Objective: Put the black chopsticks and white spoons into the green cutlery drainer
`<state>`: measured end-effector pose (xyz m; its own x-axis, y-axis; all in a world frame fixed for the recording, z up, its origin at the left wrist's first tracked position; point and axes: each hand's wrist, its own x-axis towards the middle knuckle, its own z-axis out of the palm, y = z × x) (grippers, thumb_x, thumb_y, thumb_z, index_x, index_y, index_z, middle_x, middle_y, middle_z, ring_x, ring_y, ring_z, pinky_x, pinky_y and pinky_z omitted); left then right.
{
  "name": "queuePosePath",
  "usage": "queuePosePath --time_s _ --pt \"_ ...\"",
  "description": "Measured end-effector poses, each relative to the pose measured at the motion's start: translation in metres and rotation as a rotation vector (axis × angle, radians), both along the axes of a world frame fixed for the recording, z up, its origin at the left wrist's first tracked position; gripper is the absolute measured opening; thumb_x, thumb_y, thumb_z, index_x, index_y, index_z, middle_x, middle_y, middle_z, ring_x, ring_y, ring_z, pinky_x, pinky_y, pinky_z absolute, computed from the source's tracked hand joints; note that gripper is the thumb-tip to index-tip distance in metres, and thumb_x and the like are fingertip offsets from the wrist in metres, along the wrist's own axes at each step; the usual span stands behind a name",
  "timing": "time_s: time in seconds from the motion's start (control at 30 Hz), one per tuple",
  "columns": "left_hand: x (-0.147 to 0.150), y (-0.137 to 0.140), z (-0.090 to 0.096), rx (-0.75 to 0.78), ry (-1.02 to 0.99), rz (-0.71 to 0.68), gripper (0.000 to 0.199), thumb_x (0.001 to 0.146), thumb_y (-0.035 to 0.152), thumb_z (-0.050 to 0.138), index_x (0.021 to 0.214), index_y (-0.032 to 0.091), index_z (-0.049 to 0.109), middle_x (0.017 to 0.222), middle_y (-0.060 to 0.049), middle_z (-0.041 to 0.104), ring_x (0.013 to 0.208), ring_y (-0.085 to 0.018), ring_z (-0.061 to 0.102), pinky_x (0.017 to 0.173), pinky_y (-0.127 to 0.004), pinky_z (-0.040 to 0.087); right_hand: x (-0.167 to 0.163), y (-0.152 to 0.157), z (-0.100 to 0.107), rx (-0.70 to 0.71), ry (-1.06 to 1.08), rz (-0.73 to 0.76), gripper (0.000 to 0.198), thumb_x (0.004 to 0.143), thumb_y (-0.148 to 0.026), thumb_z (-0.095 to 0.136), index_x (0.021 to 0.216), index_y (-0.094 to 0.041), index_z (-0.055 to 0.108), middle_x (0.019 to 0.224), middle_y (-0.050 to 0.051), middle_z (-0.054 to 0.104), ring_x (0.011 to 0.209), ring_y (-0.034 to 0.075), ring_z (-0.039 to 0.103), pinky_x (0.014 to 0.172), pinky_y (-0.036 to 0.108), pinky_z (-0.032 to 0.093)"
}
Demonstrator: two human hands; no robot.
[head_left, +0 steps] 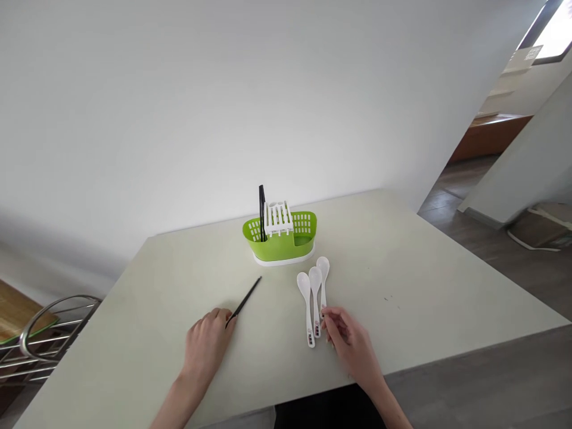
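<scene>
Table (411,286): work was judged only part done, with some items left out on it. Green caddy (279,253) was stood near the far edge, white slatted rack (279,218) fitted at its middle. Left compartment was already loaded with upright black chopsticks (261,208).

Left hand (208,339) was rested on the tabletop, fingers curled, one end of a loose black stick apparently pinched by thumb and index. Right hand (351,339) was half curled, thumb and index closed on one handle; grip firmness couldn't be told.

Three white spoons (315,298) were left outside the caddy, laid side by side, bowls toward it; the rightmost was the one pinched. Loose black stick (245,299) was angled from the left hand toward the caddy, tip short of it; single or paired couldn't be told.
</scene>
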<state>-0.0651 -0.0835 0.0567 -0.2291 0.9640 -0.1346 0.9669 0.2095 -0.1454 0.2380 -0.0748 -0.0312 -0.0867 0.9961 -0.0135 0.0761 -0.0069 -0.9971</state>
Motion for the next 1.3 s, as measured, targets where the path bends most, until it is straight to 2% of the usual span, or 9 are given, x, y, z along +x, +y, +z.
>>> queuePosePath --time_s 0.17,0.3,0.4,0.57,0.73,0.83,0.93,1.1,1.3 --pt "-0.007 0.019 0.007 -0.128 0.107 -0.072 0.032 0.1 0.017 0.039 0.1 0.015 0.072 0.106 -0.016 0.075 0.1 -0.031 0.074 0.079 -0.037 0.05 0.001 0.0 0.003 -0.001 0.001 0.014 0.043 0.1 -0.063 0.052 0.107 -0.023 0.067 0.085 0.005 0.07 0.068 0.017 0.062 0.065 0.029 0.051" --pt "-0.014 0.027 0.015 -0.051 -0.065 -0.131 0.023 0.094 0.022 0.051 0.087 0.02 0.073 0.093 -0.014 0.077 0.087 -0.029 0.075 0.078 -0.036 0.051 0.0 0.0 0.003 0.004 0.007 0.014 0.046 0.099 -0.065 0.052 0.108 -0.022 0.067 0.084 0.006 0.07 0.068 0.018 0.062 0.064 0.029 0.051" --pt "-0.01 0.028 0.033 0.149 -0.405 -0.16 0.02 0.092 0.036 0.059 0.088 0.026 0.077 0.091 -0.008 0.08 0.083 -0.03 0.076 0.076 -0.037 0.055 0.0 0.001 0.003 0.009 0.009 0.009 0.046 0.1 -0.065 0.051 0.108 -0.022 0.067 0.085 0.006 0.07 0.067 0.018 0.062 0.064 0.029 0.051" --pt "0.03 0.032 0.051 0.322 -1.244 -0.067 0.032 0.077 0.053 0.083 0.089 0.024 0.079 0.088 -0.009 0.081 0.087 -0.031 0.078 0.082 -0.039 0.063 0.0 0.001 0.003 0.028 0.003 0.011 0.044 0.101 -0.063 0.052 0.107 -0.022 0.067 0.086 0.006 0.071 0.068 0.018 0.063 0.063 0.029 0.051" --pt "0.076 0.034 0.007 0.347 -1.727 0.149 0.037 0.077 0.052 0.086 0.084 0.018 0.072 0.099 -0.012 0.081 0.097 -0.03 0.078 0.095 -0.043 0.063 0.002 0.001 0.003 0.032 0.037 0.038 0.042 0.102 -0.06 0.051 0.111 -0.022 0.067 0.089 0.007 0.072 0.071 0.017 0.064 0.067 0.029 0.053" --pt "0.084 0.033 -0.028 0.357 -1.87 0.311 0.039 0.075 0.049 0.088 0.086 0.016 0.07 0.103 -0.013 0.081 0.104 -0.03 0.077 0.103 -0.045 0.06 0.003 0.002 0.004 0.043 0.082 0.046 0.043 0.104 -0.059 0.049 0.114 -0.021 0.067 0.093 0.007 0.073 0.07 0.016 0.063 0.067 0.028 0.053" --pt "0.081 0.034 -0.049 0.419 -1.942 0.4 0.041 0.072 0.046 0.092 0.088 0.015 0.069 0.104 -0.013 0.081 0.106 -0.029 0.077 0.106 -0.045 0.058 0.004 0.002 0.005 0.057 0.076 0.063 0.045 0.104 -0.059 0.048 0.119 -0.021 0.067 0.099 0.009 0.075 0.072 0.017 0.065 0.065 0.028 0.054" --pt "0.079 0.033 -0.056 0.479 -1.961 0.434 0.043 0.071 0.045 0.093 0.087 0.016 0.066 0.106 -0.012 0.081 0.106 -0.028 0.078 0.105 -0.043 0.059 0.003 0.003 0.004 0.029 0.002 0.062 0.046 0.099 -0.061 0.057 0.123 -0.022 0.068 0.107 0.011 0.077 0.078 0.02 0.071 0.071 0.03 0.057" --pt "0.084 0.027 -0.057 0.379 -2.007 0.432 0.045 0.069 0.047 0.093 0.085 0.017 0.065 0.105 -0.012 0.081 0.106 -0.03 0.077 0.1 -0.043 0.061 0.005 0.003 0.007 -0.004 -0.009 0.113 0.043 0.097 -0.061 0.059 0.109 -0.022 0.075 0.087 0.007 0.077 0.077 0.021 0.071 0.071 0.03 0.055"
